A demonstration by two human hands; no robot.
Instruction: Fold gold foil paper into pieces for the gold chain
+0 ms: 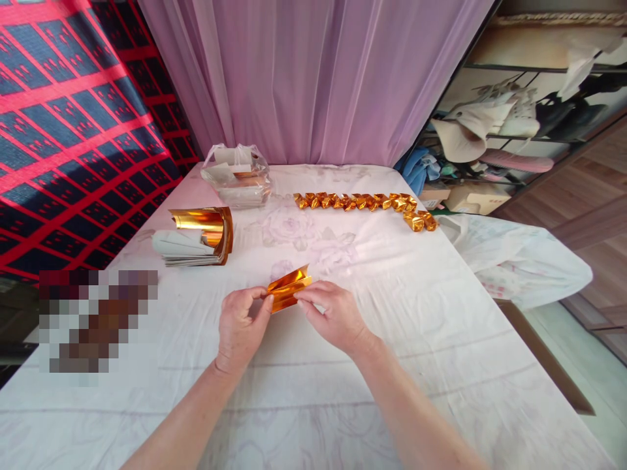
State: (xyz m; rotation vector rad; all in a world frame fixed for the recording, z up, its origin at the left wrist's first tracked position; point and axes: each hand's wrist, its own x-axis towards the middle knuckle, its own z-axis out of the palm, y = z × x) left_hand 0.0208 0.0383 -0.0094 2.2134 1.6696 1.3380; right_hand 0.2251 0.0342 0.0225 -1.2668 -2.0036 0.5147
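Pale floral cloth covers the bench (392,339), which runs from the bottom of the frame up to a lilac curtain (313,78) at top centre. No brand, label or writing can be read anywhere in this single head view.

Just below the middle of the frame, two bare hands meet over one folded gold foil sheet (289,288). The left hand (240,326) pinches the sheet's left end between thumb and fingers, its grip closed on the foil. The right hand (333,316) pinches the right end the same way, grip closed on it too. The sheet is creased into a shallow trough and held just above the cloth.

At centre left lies one stack of foil sheets (196,241), its top sheet curled up with the gold side showing and the paler backs below. Behind it, near the curtain, stands one clear plastic bag (238,175) with more pale sheets inside. Along the far side, right of centre, a row of folded gold pieces (362,202) lies end to end and bends toward the right edge; they are too small and close to count surely, somewhat over a dozen.

A red and dark blue checked cloth (63,130) fills the upper left. Shelves with shoes (514,117) stand at upper right, and a white plastic bag (519,261) lies beside the bench's right edge. Nothing lies between the hands and the other things.
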